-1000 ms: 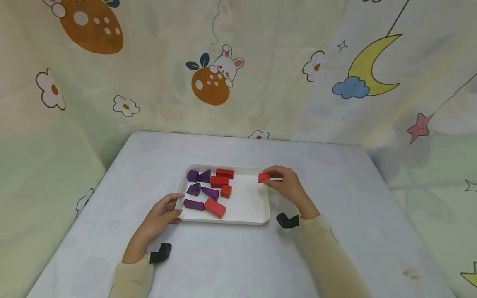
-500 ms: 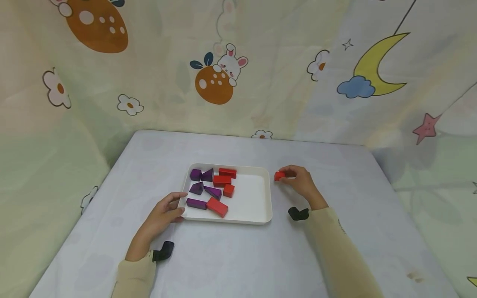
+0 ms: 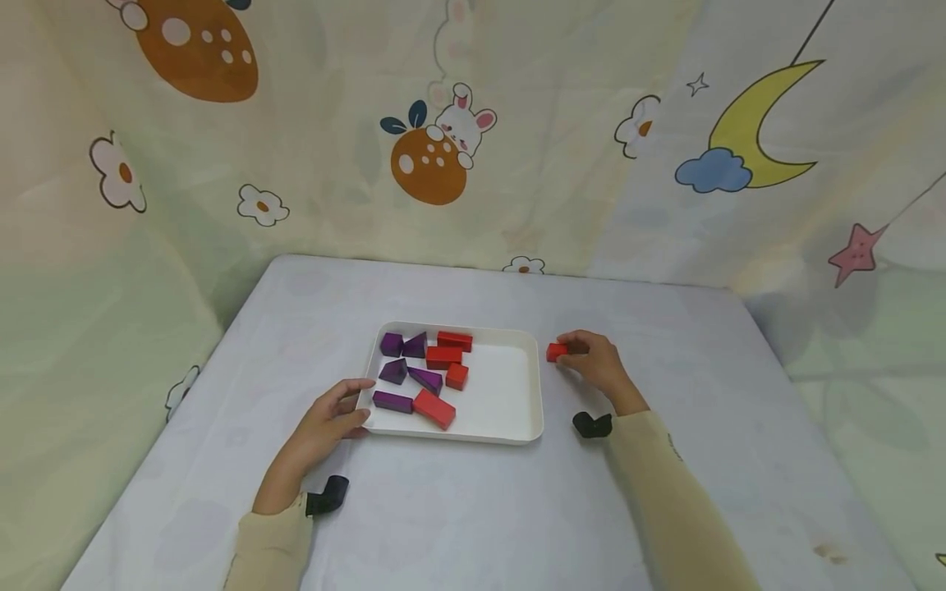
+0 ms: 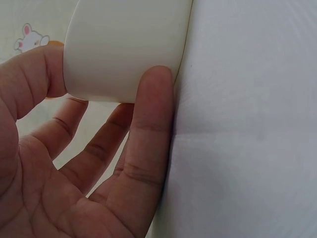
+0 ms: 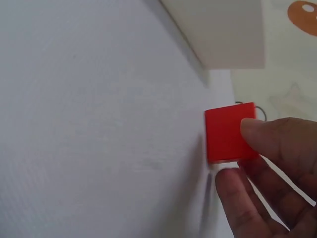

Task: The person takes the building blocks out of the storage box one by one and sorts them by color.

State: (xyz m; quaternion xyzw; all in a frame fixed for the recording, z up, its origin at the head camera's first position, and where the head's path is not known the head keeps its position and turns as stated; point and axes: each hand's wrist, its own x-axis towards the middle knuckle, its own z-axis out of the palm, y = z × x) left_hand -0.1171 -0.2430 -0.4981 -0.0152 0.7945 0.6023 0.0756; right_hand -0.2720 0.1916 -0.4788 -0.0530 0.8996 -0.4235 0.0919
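Observation:
A red block is pinched between the thumb and fingers of my right hand, just off the tray's right side. In the right wrist view the block shows a flat square face, with a fingertip lying on it. My left hand holds the left end of the white tray. Up close in the left wrist view, its fingers are spread about the tray's rounded end wall. Inside the tray, purple blocks lie at the left, and red blocks sit beside them toward the middle.
A white cloth covers the table under the tray. Behind it and at both sides hangs a printed curtain. A black wrist mount sticks out by the left cuff, another black mount by the right.
My right hand has carried the red block from over the tray's right edge out to the table side, then nearly stopped. My left hand stays at the tray; the head view shifted slightly.

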